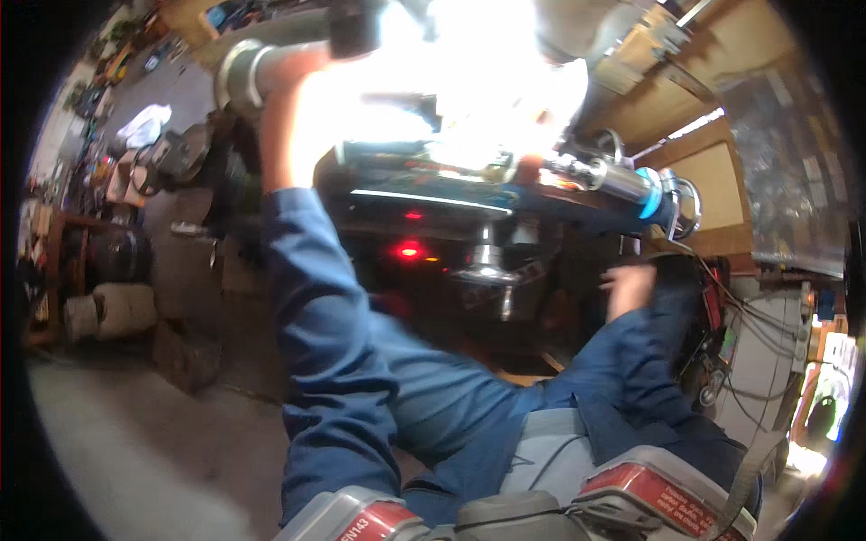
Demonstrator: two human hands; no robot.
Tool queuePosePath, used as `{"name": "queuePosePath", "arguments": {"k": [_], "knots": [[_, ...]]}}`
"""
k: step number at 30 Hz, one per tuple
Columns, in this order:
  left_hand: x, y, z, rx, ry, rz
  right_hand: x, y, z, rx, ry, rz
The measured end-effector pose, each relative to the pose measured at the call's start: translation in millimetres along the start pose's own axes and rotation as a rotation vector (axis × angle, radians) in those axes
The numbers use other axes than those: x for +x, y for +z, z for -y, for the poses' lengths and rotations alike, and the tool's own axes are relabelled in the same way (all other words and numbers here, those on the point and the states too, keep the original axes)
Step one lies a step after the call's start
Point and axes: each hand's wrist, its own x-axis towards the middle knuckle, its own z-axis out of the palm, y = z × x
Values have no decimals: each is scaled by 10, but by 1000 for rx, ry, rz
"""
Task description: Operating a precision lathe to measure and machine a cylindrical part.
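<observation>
A lathe-like machine fills the upper middle, with a dark bed [433,194] running left to right. My left hand [293,113] reaches up to its left end, beside a round metal flange [242,77]. Strong lamp glare washes out that hand's fingers and whatever they touch. Low on the right, my right hand [630,288] is away from the machine, slightly blurred, its fingers loosely apart with nothing visible in them. Above it sits a silver cylinder with a blue band [631,187] and a metal handwheel [690,207]. A shiny metal knob [487,261] hangs at the machine's front.
A red light [409,251] glows on the dark front. Crumpled white cloth [144,126] and clutter lie at the far left, above a beige rounded object [124,309]. Cables [767,334] loop along the right wall. A clear plastic sheet [785,171] hangs at the upper right.
</observation>
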Motion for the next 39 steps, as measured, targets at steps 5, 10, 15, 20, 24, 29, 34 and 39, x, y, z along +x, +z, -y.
{"name": "queuePosePath", "arguments": {"k": [5,10,15,20,24,29,34,39], "knots": [[-65,-15,79,-224,-202,25,-1472,1551,309,294,357,712],[-52,13,61,-184,-315,67,-1544,1661,492,-11,415,659],[-6,-80,-152,-231,-404,69,-1395,1726,98,-305,185,597],[-20,-152,-102,-120,-347,-35,-1270,1943,-259,66,540,1033],[10,46,-76,-132,-303,-39,-1621,2388,-131,646,857,1185],[-60,-2,-38,-61,-341,-39,-1533,2023,391,870,1150,1437],[-33,29,-16,-6,-290,-81,-1374,1644,623,336,815,1363],[-17,84,39,41,-289,-102,-1205,1296,309,122,720,1556]]}}
